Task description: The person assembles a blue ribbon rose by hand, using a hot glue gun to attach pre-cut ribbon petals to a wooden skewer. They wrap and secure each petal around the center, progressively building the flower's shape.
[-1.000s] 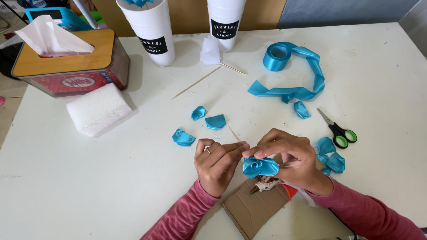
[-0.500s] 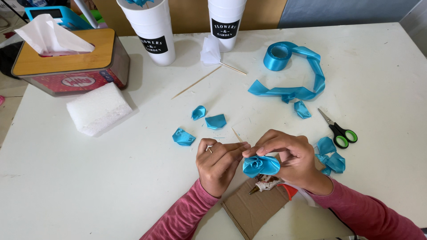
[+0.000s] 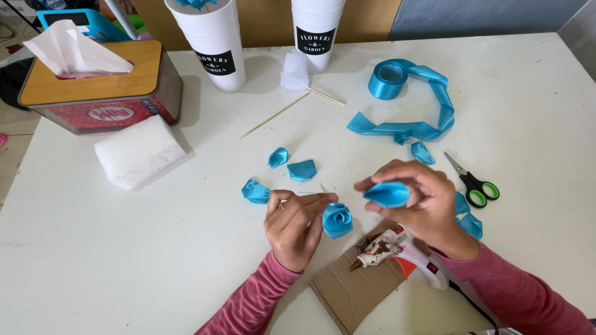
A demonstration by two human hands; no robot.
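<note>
- The left hand [image 3: 297, 224] pinches a thin stick bearing a blue ribbon rose [image 3: 337, 219], low at the middle of the white surface [image 3: 124, 260].
- The right hand [image 3: 417, 205], at 3 o'clock of the rose, grips a folded blue petal [image 3: 386, 193] in its fingertips.
- A glue gun [image 3: 397, 251] lies on cardboard [image 3: 354, 294] at 5 o'clock of the rose.
- Scissors [image 3: 475, 185] lie at 2 o'clock.

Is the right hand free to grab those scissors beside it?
Probably not yet: the right hand pinches a blue ribbon petal. The scissors lie close on its outer side with nothing between them, so the path is open once the fingers are freed.
</note>
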